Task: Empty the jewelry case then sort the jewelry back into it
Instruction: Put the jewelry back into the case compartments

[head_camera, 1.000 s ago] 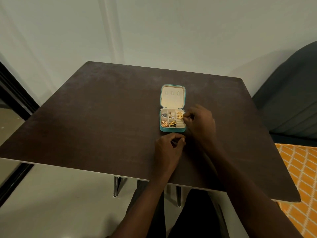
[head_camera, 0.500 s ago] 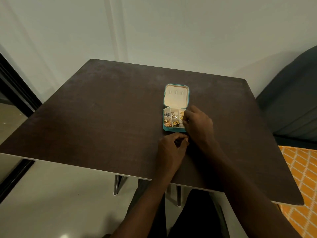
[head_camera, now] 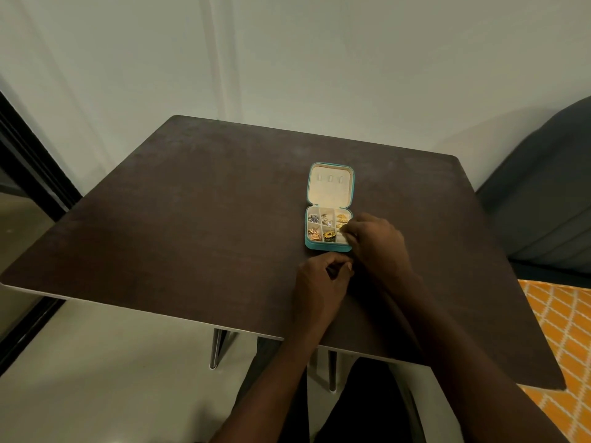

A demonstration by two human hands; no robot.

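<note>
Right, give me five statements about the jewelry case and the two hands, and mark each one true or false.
1. The jewelry case lies open on the table, its lid folded back away from the person. True.
2. Every compartment of the case is empty. False: several hold gold and silver pieces.
3. The right hand is at the case's right-hand compartments, fingertips on a gold piece. True.
4. The left hand is reaching into the lid. False: it rests curled on the table, just in front of the case.
5. Jewelry lies scattered over the tabletop. False: none shows outside the case.
</note>
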